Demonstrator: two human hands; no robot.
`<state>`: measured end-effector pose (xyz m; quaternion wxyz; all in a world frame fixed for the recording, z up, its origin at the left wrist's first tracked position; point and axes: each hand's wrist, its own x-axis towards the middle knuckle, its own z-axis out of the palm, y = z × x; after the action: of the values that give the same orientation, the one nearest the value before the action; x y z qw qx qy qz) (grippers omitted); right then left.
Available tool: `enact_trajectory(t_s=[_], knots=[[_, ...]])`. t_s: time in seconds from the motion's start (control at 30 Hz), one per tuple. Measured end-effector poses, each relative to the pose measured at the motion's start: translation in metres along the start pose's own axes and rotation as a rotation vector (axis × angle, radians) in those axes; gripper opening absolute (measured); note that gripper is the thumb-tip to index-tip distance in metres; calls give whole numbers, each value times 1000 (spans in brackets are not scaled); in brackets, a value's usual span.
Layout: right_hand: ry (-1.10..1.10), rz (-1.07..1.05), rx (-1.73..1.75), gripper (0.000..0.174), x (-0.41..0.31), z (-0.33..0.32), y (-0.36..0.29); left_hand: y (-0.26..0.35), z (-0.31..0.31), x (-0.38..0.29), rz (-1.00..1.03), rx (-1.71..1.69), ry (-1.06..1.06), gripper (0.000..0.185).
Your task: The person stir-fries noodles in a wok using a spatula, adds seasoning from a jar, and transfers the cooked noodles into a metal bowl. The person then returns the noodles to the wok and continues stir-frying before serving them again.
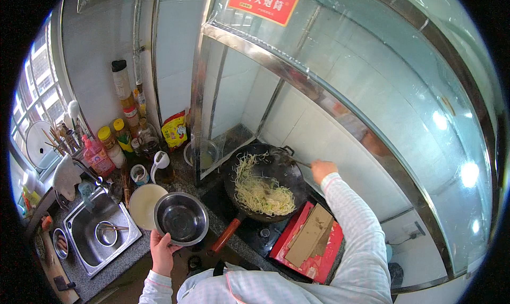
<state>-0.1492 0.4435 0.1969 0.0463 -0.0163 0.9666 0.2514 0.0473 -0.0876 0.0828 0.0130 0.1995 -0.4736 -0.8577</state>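
Observation:
My left hand (pixel 162 251) grips the near rim of a steel bowl (pixel 181 218), whose inside looks bare and dark. Beside it is a cream-coloured basin (pixel 146 204), partly covered by the bowl's edge. My right hand (pixel 323 171) is closed around the handle of a utensil (pixel 299 161) that reaches over the far right side of a black wok (pixel 293 180); its working end is hard to make out. Pale green and whitish shreds of food (pixel 265 196) lie in the wok. The wok's wooden handle (pixel 227 237) points towards me.
A steel sink (pixel 89 250) with a small bowl (pixel 106 233) in it is at left. Bottles (pixel 113 146) and a pink pump bottle (pixel 97 156) line the back. A metal-framed glass screen (pixel 279 65) rises around the stove. Cardboard (pixel 308 238) lies on a red box (pixel 334 244) right of the burner.

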Motion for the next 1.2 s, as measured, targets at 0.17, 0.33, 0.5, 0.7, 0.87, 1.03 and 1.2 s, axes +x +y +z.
enact_trajectory(t_s=[0.17,0.33,0.5,0.7,0.87,1.03,1.2], knots=[[58,-265,34,17,3,-9,-21,1,8,-11,18,3,9,8],[-55,-118,-90,20,18,-13,31,-6,1,-20,20,10,23,12],[15,-213,-91,22,84,-1,10,-4,12,-28,46,22,3,15],[375,-693,-193,10,68,-29,-42,0,9,-28,22,4,-11,16],[197,-466,-295,9,-1,-53,17,3,2,-14,10,-9,-79,15],[-314,-137,-378,24,-18,-83,27,6,-9,-4,12,1,-64,12],[-535,-82,-229,35,-3,-87,-8,8,-14,1,-3,-25,-51,13]])
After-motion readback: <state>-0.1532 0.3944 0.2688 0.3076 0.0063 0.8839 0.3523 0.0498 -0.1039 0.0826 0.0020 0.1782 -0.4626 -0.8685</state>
